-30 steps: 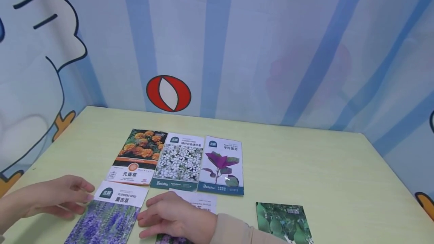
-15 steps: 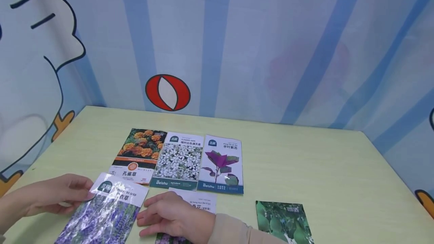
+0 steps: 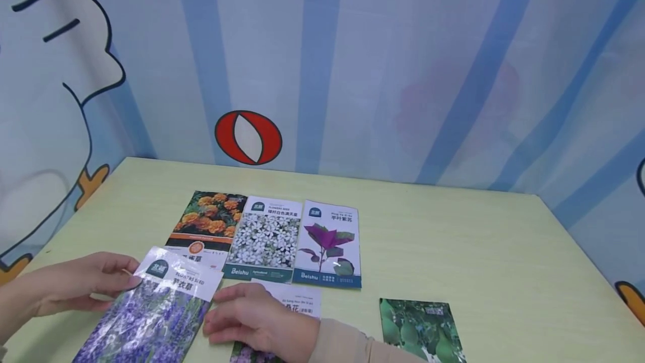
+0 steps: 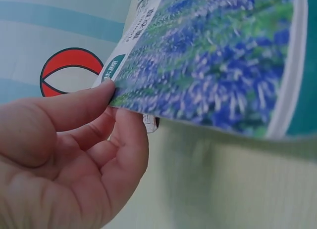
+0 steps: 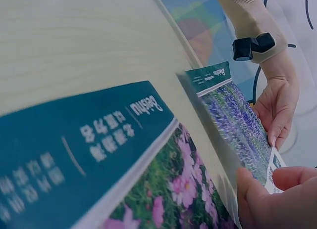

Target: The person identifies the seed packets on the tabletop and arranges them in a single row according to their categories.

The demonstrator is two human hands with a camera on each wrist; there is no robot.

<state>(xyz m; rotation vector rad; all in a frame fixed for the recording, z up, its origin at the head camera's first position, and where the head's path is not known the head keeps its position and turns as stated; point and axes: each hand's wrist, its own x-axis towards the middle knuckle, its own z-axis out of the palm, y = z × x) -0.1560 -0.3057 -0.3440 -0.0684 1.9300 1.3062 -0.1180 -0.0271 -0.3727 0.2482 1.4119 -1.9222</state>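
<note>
My left hand (image 3: 83, 284) pinches the upper left edge of a lavender seed packet (image 3: 148, 315) between thumb and fingers. In the left wrist view the packet (image 4: 213, 66) is lifted off the table, with the thumb on its printed face. My right hand (image 3: 259, 318) lies just right of that packet, over a pink-flower seed packet (image 3: 308, 298) it partly covers. The right wrist view shows the right thumb and a finger (image 5: 292, 177) apart beside the lavender packet's edge; whether they touch it I cannot tell.
Behind the hands lie a marigold packet (image 3: 211, 220), a white-flower packet (image 3: 264, 240) and a purple-leaf packet (image 3: 330, 245), side by side. A green packet (image 3: 422, 326) lies apart to the right on the pale yellow table (image 3: 484, 251). A striped backdrop (image 3: 383, 71) stands behind.
My left hand has taken hold of the lavender packet and raised it, so its top now overlaps the marigold packet's lower edge. The right hand has stayed nearly still.
</note>
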